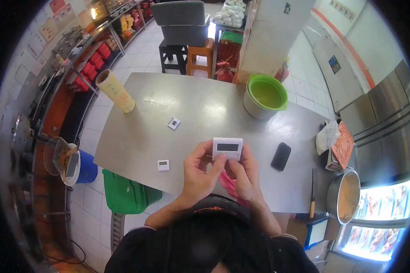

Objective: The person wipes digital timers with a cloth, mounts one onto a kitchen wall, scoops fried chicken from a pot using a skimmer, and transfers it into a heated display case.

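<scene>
Between my two hands I hold a white digital timer [227, 148] above the near part of the steel table, its dark display facing me. My left hand [199, 175] is closed around its left side, thumb on the lower front. On the right side my right hand [245, 175] grips it, thumb also at the lower front. Two similar small white timers lie on the table: one [163, 165] left of my left hand, the other [173, 123] farther back and tilted. A pink cloth-like thing [228, 184] shows behind my right wrist, partly hidden.
On the steel table [191, 100] stand a plastic wrap roll [116, 91] and a bucket with a green strainer [266, 95]. A black phone [281, 157], a knife [313, 193] and a metal bowl [344, 198] are at the right. A green bin [127, 193] stands at the lower left.
</scene>
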`<state>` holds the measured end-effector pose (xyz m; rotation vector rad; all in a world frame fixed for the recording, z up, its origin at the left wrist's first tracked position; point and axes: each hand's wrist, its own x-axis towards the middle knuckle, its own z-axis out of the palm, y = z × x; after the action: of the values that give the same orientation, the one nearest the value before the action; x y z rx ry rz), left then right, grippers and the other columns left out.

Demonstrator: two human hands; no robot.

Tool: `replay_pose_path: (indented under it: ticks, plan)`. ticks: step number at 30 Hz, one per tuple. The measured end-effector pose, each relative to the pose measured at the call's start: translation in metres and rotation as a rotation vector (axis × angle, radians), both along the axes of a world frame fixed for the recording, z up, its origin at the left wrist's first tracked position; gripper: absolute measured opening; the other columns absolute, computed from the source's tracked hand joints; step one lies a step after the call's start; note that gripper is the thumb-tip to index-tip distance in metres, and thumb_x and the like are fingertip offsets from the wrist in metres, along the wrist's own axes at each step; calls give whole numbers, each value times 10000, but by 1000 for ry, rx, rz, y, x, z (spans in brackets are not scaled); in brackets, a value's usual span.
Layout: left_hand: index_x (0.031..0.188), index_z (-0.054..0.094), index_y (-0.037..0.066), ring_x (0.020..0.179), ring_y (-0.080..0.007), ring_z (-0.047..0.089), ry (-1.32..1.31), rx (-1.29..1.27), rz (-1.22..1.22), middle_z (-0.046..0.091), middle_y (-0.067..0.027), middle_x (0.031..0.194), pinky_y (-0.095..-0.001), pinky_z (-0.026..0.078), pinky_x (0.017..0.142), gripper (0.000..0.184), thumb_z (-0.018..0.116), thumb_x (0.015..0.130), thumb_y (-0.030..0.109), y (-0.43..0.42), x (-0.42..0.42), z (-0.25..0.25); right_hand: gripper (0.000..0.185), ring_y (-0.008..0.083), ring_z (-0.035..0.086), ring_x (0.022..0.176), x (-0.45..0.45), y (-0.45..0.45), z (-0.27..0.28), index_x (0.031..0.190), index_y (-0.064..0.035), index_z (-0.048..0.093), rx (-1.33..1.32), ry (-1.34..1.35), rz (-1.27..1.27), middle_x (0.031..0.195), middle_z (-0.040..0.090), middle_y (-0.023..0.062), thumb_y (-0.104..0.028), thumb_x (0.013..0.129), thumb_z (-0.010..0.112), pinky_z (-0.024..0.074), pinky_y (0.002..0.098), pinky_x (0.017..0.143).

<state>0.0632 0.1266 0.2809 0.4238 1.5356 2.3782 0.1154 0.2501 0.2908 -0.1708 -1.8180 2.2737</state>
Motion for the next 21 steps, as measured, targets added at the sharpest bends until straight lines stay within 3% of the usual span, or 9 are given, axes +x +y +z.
replay_pose_path:
  ticks: [3, 5, 6, 8, 13, 17, 21]
  plan:
    - [1266, 500, -54, 1020, -154, 603, 123, -82, -44, 593, -97, 1191, -285, 488, 918, 340, 583, 942, 7, 0, -2, -6, 301, 82, 496, 723, 1, -3, 5, 1233, 29, 532, -122, -22, -20, 856, 579, 25, -79, 959, 471, 433, 250, 638]
    - [1291, 466, -36, 1046, -136, 559, 514, -311, 137, 554, -97, 1222, -288, 463, 936, 330, 506, 969, 26, 7, -2, 2, 303, 73, 474, 716, 2, -4, 7, 1235, 28, 532, -151, -41, -17, 841, 562, 12, -89, 965, 460, 420, 250, 627]
    - [1291, 466, -36, 1046, -136, 559, 514, -310, 137, 554, -97, 1222, -288, 463, 936, 330, 506, 969, 26, 11, 1, 4, 308, 74, 495, 755, 2, -4, 6, 1240, 28, 530, -114, -58, -1, 879, 572, 18, -92, 969, 448, 436, 242, 655]
    - [1316, 420, -10, 957, -118, 578, 139, 70, -25, 567, -76, 1139, -253, 478, 841, 337, 448, 987, 61, 17, 7, 6, 313, 74, 517, 793, 1, -5, 6, 1246, 29, 527, -79, -78, 16, 917, 582, 24, -96, 973, 436, 451, 235, 683]
    - [1324, 384, -20, 999, -147, 584, 231, -4, -36, 577, -147, 1217, -288, 483, 896, 354, 420, 978, 48, 16, 7, -5, 314, 126, 585, 1002, 3, -5, 8, 1243, 33, 517, -200, -47, -2, 1098, 591, 71, -76, 967, 412, 504, 273, 880]
    - [1324, 376, -21, 1131, -219, 589, 204, 44, -66, 563, -240, 1313, -345, 468, 999, 367, 391, 959, 16, 21, 6, -9, 320, 139, 593, 1015, 3, -7, 6, 1245, 34, 515, -204, -48, -21, 1103, 595, 78, -68, 962, 406, 509, 294, 900]
    - [1323, 377, -21, 1198, -257, 570, 196, 19, -45, 576, -249, 1290, -363, 445, 1037, 369, 389, 956, 13, 22, 7, -13, 327, 147, 598, 1023, 1, -9, 3, 1245, 31, 519, -281, -23, -51, 1111, 597, 81, -61, 955, 401, 513, 294, 897]
